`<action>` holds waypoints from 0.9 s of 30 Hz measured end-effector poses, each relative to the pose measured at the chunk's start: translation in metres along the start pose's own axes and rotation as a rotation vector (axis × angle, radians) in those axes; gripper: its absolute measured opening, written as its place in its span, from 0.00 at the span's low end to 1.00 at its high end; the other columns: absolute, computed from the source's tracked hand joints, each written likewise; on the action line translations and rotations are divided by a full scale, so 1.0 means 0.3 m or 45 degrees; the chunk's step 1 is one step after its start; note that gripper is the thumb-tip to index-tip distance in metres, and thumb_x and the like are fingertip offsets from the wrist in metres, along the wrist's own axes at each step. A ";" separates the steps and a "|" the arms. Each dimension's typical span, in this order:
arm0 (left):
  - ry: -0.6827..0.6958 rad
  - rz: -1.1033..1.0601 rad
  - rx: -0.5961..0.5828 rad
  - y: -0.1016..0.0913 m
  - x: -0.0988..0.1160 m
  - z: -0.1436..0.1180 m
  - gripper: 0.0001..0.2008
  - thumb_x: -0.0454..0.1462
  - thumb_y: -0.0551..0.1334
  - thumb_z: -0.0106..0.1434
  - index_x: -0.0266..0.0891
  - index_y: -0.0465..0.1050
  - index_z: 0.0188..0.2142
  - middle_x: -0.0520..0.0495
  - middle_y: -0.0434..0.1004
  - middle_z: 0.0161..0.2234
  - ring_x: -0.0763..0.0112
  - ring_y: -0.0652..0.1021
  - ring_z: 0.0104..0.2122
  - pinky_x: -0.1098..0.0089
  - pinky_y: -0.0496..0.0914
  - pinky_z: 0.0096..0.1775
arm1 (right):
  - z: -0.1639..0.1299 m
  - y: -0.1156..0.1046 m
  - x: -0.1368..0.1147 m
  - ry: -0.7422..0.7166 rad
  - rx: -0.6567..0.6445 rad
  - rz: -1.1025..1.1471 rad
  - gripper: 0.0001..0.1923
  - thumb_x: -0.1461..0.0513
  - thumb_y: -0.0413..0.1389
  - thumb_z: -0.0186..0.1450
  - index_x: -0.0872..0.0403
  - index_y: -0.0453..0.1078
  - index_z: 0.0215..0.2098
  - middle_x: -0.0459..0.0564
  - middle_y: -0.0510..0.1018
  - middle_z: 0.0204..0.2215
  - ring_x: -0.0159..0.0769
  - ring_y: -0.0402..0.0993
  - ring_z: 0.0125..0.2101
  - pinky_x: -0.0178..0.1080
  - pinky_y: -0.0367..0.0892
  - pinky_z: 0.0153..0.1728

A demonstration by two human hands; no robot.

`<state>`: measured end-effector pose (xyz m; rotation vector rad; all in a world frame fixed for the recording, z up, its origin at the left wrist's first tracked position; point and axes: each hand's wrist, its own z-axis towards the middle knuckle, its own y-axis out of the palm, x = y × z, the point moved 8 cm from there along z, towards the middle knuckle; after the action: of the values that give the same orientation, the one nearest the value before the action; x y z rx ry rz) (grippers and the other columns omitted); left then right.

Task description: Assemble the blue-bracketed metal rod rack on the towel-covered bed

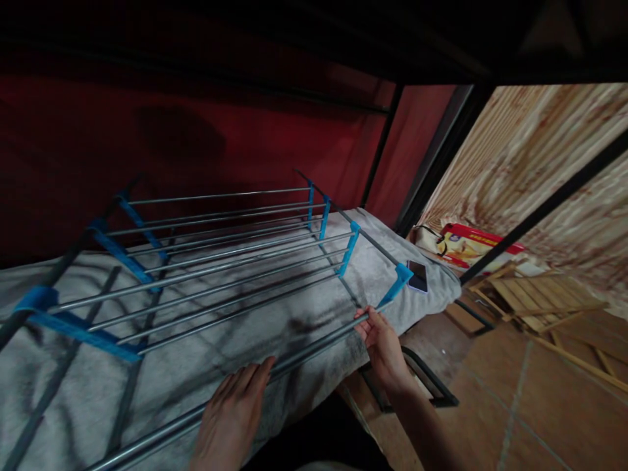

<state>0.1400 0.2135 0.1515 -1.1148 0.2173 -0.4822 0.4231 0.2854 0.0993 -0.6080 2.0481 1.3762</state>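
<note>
A metal rack of grey tubes (206,280) with blue plastic brackets (349,248) stands on a grey blanket (294,301). My right hand (385,350) has its thumb and fingers closed around the right end of the front metal rod (318,350), beside the nearest blue bracket (396,284). Farther left, my left hand (233,409) rests over the front rods, its fingers stretched out close together. Its thumb side and palm are partly hidden. The front rods run side by side beneath it to the lower left.
A phone (417,276) lies on the blanket at the right. Beyond the bed's edge are a red and yellow box (478,245) and a wooden slatted piece (544,297) on the tiled floor (495,399). Dark bed posts (444,160) and a red wall (255,144) surround the blanket.
</note>
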 end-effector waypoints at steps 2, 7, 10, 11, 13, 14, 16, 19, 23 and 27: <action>0.012 0.009 0.016 -0.003 -0.003 0.000 0.19 0.31 0.50 0.70 0.41 0.70 0.56 0.48 0.82 0.41 0.66 0.82 0.36 0.64 0.72 0.41 | 0.000 0.012 -0.011 -0.030 -0.032 -0.011 0.13 0.55 0.68 0.58 0.51 0.71 0.34 0.44 0.79 0.31 0.28 0.75 0.28 0.31 0.74 0.29; 0.028 -0.008 0.021 -0.004 -0.011 0.002 0.19 0.31 0.50 0.70 0.41 0.70 0.56 0.48 0.82 0.42 0.67 0.82 0.36 0.66 0.73 0.40 | 0.014 0.016 -0.015 -0.059 -0.026 -0.005 0.14 0.56 0.69 0.57 0.52 0.70 0.32 0.44 0.80 0.31 0.28 0.75 0.29 0.29 0.73 0.27; 0.026 0.015 0.012 -0.006 -0.014 0.002 0.19 0.31 0.49 0.70 0.41 0.71 0.56 0.48 0.83 0.41 0.67 0.82 0.36 0.66 0.73 0.39 | 0.017 0.018 -0.016 -0.061 -0.001 0.002 0.14 0.56 0.70 0.57 0.52 0.71 0.32 0.44 0.80 0.31 0.28 0.75 0.28 0.30 0.73 0.26; 0.025 0.028 0.019 -0.008 -0.016 0.001 0.19 0.32 0.49 0.70 0.41 0.71 0.55 0.48 0.83 0.41 0.67 0.82 0.35 0.66 0.73 0.39 | 0.016 0.023 -0.018 -0.058 0.001 0.000 0.13 0.56 0.69 0.57 0.52 0.71 0.32 0.44 0.80 0.30 0.28 0.74 0.27 0.30 0.72 0.26; 0.022 0.049 0.037 -0.014 -0.021 0.001 0.18 0.33 0.49 0.71 0.41 0.72 0.55 0.48 0.83 0.41 0.66 0.82 0.35 0.66 0.73 0.39 | 0.013 0.040 -0.027 -0.056 -0.014 0.001 0.13 0.56 0.69 0.58 0.52 0.71 0.32 0.43 0.79 0.29 0.27 0.72 0.23 0.31 0.72 0.25; 0.024 0.053 0.040 -0.015 -0.024 0.000 0.18 0.33 0.50 0.71 0.41 0.72 0.55 0.48 0.83 0.41 0.66 0.82 0.36 0.66 0.73 0.38 | 0.012 0.052 -0.033 -0.055 -0.031 0.004 0.13 0.55 0.68 0.58 0.52 0.71 0.32 0.43 0.79 0.29 0.26 0.71 0.22 0.31 0.72 0.24; 0.033 0.053 0.041 -0.015 -0.030 0.000 0.19 0.34 0.51 0.71 0.40 0.72 0.56 0.47 0.83 0.43 0.66 0.82 0.37 0.67 0.74 0.38 | 0.012 0.073 -0.044 -0.062 -0.058 0.011 0.13 0.55 0.68 0.58 0.52 0.71 0.32 0.42 0.79 0.28 0.26 0.71 0.22 0.31 0.72 0.24; 0.030 0.061 0.015 -0.008 -0.039 0.000 0.19 0.34 0.50 0.70 0.40 0.72 0.56 0.47 0.83 0.44 0.66 0.82 0.38 0.68 0.74 0.37 | 0.019 0.087 -0.048 -0.059 -0.076 0.016 0.14 0.55 0.69 0.57 0.52 0.71 0.32 0.42 0.79 0.28 0.25 0.72 0.22 0.30 0.71 0.24; -0.011 0.066 -0.044 0.011 -0.049 0.000 0.20 0.34 0.49 0.71 0.40 0.73 0.57 0.46 0.83 0.45 0.66 0.82 0.38 0.68 0.75 0.39 | 0.033 0.079 -0.039 -0.037 -0.081 0.020 0.14 0.55 0.69 0.58 0.52 0.71 0.32 0.42 0.79 0.28 0.26 0.72 0.23 0.29 0.72 0.26; -0.027 0.014 -0.093 0.036 -0.059 -0.011 0.19 0.37 0.50 0.71 0.43 0.74 0.55 0.47 0.83 0.45 0.65 0.83 0.39 0.67 0.76 0.41 | 0.044 0.062 -0.029 -0.021 -0.061 0.003 0.13 0.56 0.69 0.57 0.52 0.71 0.32 0.44 0.80 0.30 0.27 0.74 0.25 0.31 0.73 0.27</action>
<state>0.1258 0.2230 0.1392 -1.1890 0.2239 -0.4554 0.4202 0.3048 0.1137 -0.6129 2.0089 1.4304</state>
